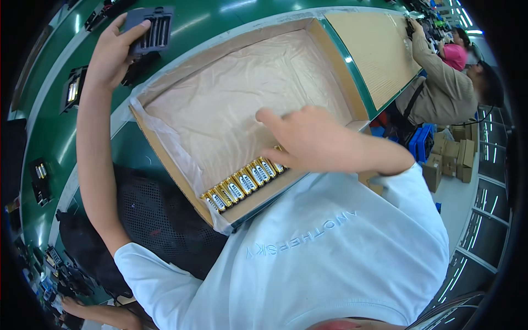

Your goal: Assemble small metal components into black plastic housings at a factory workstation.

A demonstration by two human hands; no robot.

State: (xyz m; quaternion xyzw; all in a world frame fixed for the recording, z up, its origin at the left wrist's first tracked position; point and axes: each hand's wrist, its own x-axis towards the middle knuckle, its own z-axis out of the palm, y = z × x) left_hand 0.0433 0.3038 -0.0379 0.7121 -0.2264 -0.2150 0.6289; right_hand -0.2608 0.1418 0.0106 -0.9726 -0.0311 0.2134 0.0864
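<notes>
At the upper left, my left hand (111, 55) is closed on a dark grey plastic battery holder (159, 34), its thumb lying over the long slots. Whether any batteries sit in those slots, I cannot make out. My right hand (308, 138) is over the near side of a shallow cardboard box (357, 82), index finger and thumb apart, slightly blurred. Under its thumb lies the end of a row of gold and white cylindrical batteries (242, 181), packed side by side along the box's near wall. The hand hides the row's right end.
Translucent plastic film (236, 88) lines the box. A flat cardboard sheet (379, 55) lies to its right, near a co-worker in a beige top (448, 91). Dark battery holders (74, 91) lie on the green bench (60, 148). A black mesh chair back (159, 209) stands below.
</notes>
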